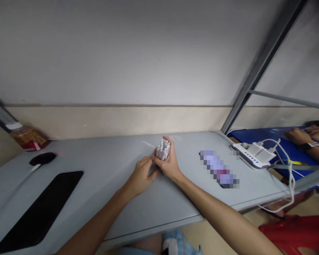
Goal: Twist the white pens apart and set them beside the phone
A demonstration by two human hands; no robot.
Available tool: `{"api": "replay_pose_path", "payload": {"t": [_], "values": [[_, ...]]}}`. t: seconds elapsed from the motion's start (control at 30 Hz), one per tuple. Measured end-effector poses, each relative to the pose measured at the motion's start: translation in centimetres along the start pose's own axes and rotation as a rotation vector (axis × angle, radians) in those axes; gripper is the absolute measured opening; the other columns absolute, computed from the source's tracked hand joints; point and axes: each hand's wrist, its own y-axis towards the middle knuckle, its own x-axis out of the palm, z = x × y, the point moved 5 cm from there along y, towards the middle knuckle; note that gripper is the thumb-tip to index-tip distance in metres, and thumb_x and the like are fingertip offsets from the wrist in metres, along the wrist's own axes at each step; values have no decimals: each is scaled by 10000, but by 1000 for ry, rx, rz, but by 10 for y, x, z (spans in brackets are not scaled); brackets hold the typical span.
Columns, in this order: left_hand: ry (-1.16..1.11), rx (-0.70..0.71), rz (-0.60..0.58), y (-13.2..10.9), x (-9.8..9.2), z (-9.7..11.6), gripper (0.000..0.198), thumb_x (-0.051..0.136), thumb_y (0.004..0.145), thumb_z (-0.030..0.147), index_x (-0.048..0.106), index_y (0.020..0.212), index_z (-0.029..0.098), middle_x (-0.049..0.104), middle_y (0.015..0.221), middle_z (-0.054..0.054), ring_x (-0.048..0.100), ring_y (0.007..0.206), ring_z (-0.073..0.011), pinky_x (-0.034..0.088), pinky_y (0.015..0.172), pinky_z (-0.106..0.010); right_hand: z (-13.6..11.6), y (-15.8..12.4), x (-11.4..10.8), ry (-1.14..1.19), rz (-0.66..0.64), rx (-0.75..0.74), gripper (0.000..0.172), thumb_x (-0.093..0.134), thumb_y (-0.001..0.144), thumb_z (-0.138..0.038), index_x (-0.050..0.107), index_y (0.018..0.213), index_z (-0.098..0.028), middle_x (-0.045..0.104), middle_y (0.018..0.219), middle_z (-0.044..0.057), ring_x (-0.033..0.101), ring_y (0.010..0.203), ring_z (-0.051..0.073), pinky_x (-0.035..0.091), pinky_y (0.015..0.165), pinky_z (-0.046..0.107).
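My right hand [171, 163] is wrapped round a small white, knobbly object [163, 150] with several short upright points on top. Its exact kind does not show. Close against it from the left comes my left hand [144, 174], its fingers bent and meeting at the object's lower left side. The lower part of the object is hidden behind my fingers, so what my left fingertips pinch is not visible. Both hands are just above the middle of the grey table [117, 152].
On the left lie a black mat [39, 212], a dark oval device [43, 158] with a white cable and a bottle [29, 139]. To the right are a phone [217, 168] and a white power strip [252, 156] with plugs. Another person's hand [298, 136] rests over a blue surface.
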Motion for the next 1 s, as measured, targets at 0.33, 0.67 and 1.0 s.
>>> {"api": "replay_pose_path", "payload": {"t": [0.33, 0.67, 1.0], "values": [[7, 6, -15, 0, -1, 4, 270, 543, 871, 230, 563, 1139, 203, 610, 1164, -93, 552, 1112, -239, 428, 965, -440, 4, 4, -3, -47, -40, 32, 147, 697, 700, -259, 611, 781, -172, 614, 742, 4, 574, 677, 143, 472, 651, 265], [32, 0, -21, -3, -5, 3, 285, 616, 841, 347, 594, 1090, 210, 638, 1124, -86, 568, 1075, -255, 435, 944, -442, 9, 4, -1, 174, -108, 154, 272, 719, 701, -292, 665, 948, -189, 705, 1026, 62, 638, 748, 150, 503, 660, 270], [13, -6, -25, -3, -3, 3, 306, 595, 850, 350, 592, 1114, 194, 658, 1053, -83, 606, 988, -231, 466, 902, -397, 14, 3, -3, 166, -94, 207, 223, 760, 682, -333, 638, 755, -162, 632, 698, 14, 585, 613, 136, 476, 595, 265]]}}
